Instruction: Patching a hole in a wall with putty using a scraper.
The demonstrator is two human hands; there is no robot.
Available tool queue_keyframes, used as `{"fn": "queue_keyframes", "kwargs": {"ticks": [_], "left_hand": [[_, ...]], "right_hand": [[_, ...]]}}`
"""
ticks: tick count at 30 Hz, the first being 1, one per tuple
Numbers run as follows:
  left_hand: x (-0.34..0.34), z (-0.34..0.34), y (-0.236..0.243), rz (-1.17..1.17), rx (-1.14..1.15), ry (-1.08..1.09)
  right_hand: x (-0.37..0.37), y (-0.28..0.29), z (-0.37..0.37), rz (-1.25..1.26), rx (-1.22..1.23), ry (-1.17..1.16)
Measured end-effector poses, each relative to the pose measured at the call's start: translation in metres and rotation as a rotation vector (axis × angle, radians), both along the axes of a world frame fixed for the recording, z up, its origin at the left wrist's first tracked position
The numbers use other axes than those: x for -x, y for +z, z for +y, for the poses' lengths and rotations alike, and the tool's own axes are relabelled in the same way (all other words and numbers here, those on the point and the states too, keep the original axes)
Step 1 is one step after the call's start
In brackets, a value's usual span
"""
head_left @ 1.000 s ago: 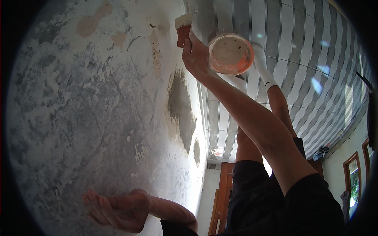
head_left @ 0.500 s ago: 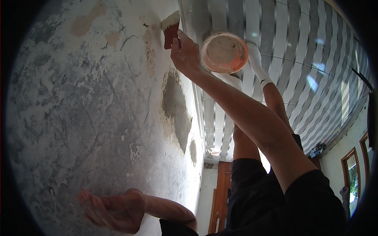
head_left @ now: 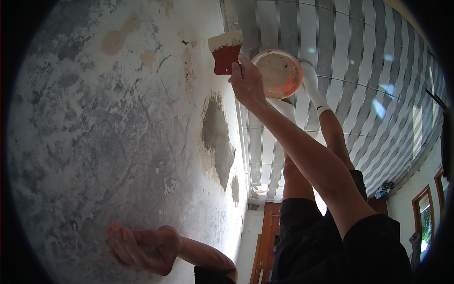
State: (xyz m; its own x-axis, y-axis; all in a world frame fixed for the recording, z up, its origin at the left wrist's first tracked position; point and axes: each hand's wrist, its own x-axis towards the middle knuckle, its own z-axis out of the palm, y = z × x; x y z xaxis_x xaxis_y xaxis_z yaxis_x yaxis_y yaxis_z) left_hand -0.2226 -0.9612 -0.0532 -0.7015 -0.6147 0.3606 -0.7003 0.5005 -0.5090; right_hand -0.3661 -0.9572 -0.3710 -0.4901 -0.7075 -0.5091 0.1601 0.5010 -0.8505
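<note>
My right hand has its fingers closed round a red brush, bristles up near the top of the wall, beside an orange bowl. My left hand rests open against the wall below. I'd press the bristles flat and stroke evenly, staying braced.

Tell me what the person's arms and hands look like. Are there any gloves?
No gloves. The left hand and right hand are both bare, with no ring, watch or band showing. Both forearms are bare too. Each arm comes out of a short black sleeve: the left sleeve only peeks in at the bottom edge, while the right sleeve looks wide and loose.
</note>
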Motion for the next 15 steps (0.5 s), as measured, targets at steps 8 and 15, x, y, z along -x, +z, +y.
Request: {"fn": "queue_keyframes", "kwargs": {"ticks": [8, 15], "left_hand": [[0.0, 0.001, 0.001, -0.004, -0.052, 0.037], [0.003, 0.001, 0.0, -0.056, -0.041, 0.087]], "right_hand": [[0.021, 0.008, 0.014, -0.464, -0.128, -0.061], [0.025, -0.011, 0.021, -0.791, -0.389, -0.046]]}}
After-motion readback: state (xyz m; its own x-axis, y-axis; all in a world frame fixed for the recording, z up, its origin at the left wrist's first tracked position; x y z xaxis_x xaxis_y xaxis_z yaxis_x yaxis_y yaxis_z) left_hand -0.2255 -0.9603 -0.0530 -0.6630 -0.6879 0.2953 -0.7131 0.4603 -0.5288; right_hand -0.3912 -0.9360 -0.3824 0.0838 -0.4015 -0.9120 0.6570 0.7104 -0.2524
